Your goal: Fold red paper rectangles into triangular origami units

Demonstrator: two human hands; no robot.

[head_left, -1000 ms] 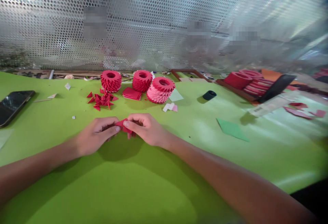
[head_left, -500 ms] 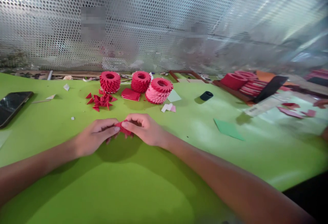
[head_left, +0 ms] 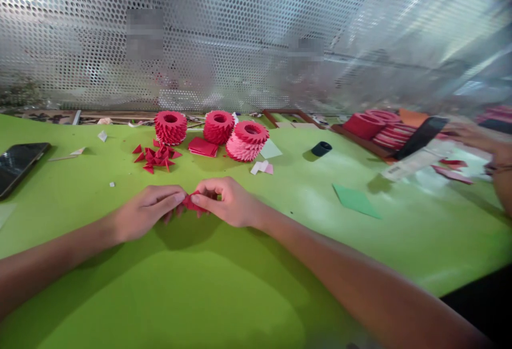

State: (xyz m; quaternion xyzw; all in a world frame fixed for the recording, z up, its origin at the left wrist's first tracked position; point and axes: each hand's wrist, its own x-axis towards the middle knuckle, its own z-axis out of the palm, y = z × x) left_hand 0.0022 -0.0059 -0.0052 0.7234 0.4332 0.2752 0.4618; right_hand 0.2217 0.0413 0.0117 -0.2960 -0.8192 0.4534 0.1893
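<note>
A small piece of folded red paper (head_left: pixel 192 202) is held up between both hands, just above the green table (head_left: pixel 192 295). My left hand (head_left: pixel 150 210) pinches its left end with thumb and fingers. On the other side my right hand (head_left: pixel 224 200) grips it, thumb on top; the fingers partly hide it. Beyond the hands lies a pile of small folded red paper triangles (head_left: pixel 157 157). Beside that pile is a stack of red paper slips (head_left: pixel 203 146). Two red ring-shaped paper pieces (head_left: pixel 170 127) and a pink-and-red one (head_left: pixel 247 141) stand behind.
A phone (head_left: pixel 22 165) lies at the left. To the right are a dark cylinder (head_left: pixel 321 149), a green paper sheet (head_left: pixel 355 201) and a tray with red rolls (head_left: pixel 364 126). Another person's arm (head_left: pixel 502 165) reaches in at the far right. A perforated silver sheet (head_left: pixel 240 34) rises behind.
The red paper has turned slightly between my fingers and looks narrower. At the far right, another person's arm has come further in over the table.
</note>
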